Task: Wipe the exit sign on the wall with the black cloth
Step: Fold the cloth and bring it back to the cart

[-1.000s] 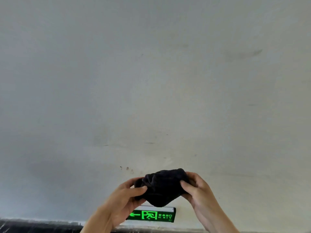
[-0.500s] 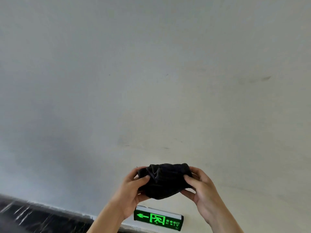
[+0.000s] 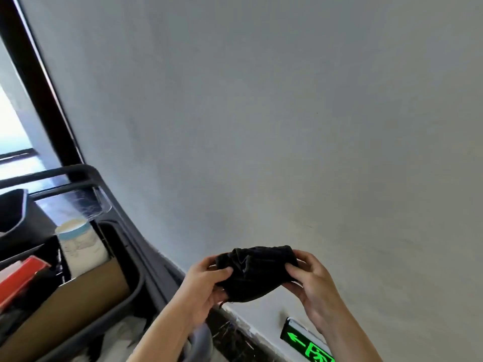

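A crumpled black cloth [image 3: 254,271] is held in front of the pale wall [image 3: 261,126] by both hands. My left hand [image 3: 202,288] grips its left side and my right hand [image 3: 312,280] grips its right side. Low on the wall, below and to the right of the cloth, sits the green lit exit sign [image 3: 304,344] with a left arrow; its right part is cut off by the frame edge and my right forearm. The cloth is apart from the sign.
A grey cleaning cart [image 3: 122,257] stands at the left against the wall, holding a cardboard box [image 3: 78,301], a white tub [image 3: 78,244], a red item [image 3: 18,278] and a dark bin [image 3: 15,218]. A dark skirting [image 3: 235,333] runs along the wall's base. A black door frame [image 3: 39,87] is far left.
The view has swung left and tilted, bringing the cart and door frame into sight. The sign now lies lower right. Both hands still hold the cloth the same way.
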`<state>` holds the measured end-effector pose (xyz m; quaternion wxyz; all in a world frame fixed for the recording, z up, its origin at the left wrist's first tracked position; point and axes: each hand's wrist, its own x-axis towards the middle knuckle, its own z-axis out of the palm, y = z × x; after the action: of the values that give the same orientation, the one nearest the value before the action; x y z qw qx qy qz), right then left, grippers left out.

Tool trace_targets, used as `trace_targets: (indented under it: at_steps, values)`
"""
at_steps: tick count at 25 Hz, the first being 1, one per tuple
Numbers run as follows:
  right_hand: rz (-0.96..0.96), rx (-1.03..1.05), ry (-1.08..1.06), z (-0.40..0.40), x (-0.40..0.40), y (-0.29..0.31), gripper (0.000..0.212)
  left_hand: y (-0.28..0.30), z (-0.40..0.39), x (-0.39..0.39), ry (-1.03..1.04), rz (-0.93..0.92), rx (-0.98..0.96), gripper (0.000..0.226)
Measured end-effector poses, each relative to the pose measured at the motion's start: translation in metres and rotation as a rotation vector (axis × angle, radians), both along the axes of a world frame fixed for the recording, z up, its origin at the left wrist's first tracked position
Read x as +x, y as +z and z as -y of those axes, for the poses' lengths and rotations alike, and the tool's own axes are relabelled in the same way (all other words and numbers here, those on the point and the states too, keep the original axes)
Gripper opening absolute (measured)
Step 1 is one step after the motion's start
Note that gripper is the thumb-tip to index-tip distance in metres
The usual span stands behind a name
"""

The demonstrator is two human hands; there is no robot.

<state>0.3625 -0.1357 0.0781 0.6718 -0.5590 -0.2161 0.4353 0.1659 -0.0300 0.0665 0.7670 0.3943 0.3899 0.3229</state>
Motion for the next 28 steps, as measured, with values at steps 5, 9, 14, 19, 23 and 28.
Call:
trace_targets:
  at_steps: [5, 9, 14, 19, 23, 28]
  values:
    - [-0.018, -0.053, 0.209, -0.073, -0.069, -0.017, 0.022, -0.010, -0.024, -0.083, 0.309, -0.058, 0.007, 0.022]
    - [-0.015, -0.095, 0.330, -0.125, -0.113, -0.031, 0.021, -0.026, -0.043, -0.130, 0.487, -0.043, -0.049, 0.021]
    - [0.024, -0.168, 0.379, -0.168, -0.139, -0.058, 0.020, -0.059, -0.054, -0.150, 0.649, -0.037, -0.142, 0.023]
    - [0.092, -0.273, 0.374, -0.189, -0.145, -0.097, 0.023, -0.099, -0.051, -0.135, 0.783, 0.018, -0.341, 0.023]
    - [0.080, -0.335, 0.355, -0.192, -0.140, -0.121, 0.021, -0.114, -0.055, -0.129, 0.828, -0.028, -0.440, 0.014]
    - [0.032, -0.383, 0.387, -0.190, -0.136, -0.131, 0.018, -0.117, -0.060, -0.131, 0.777, -0.107, -0.481, 0.011]
